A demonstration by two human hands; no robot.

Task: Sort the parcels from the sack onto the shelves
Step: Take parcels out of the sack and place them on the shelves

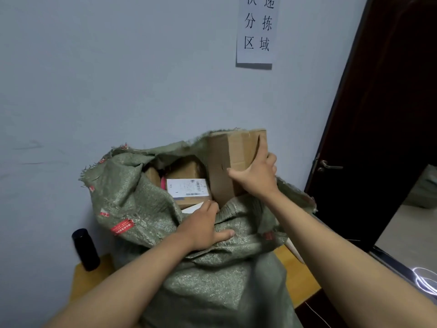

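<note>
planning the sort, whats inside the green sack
Tall cardboard box gripped by the right hand, a labelled box, two more boxes behind. Anything deeper is hidden by the sack.

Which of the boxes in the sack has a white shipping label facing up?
The low box in the middle of the sack mouth, just beyond the left hand. The tall box held by the right hand shows only plain cardboard.

The sack (189,256) stands on the counter (89,275) against the wall (118,79). Boxes sit in its mouth: a tall box (231,162) on the right, a labelled box (189,189) left of it. A bottle (85,249) stands left of the sack; the door (378,114) is right.
</note>
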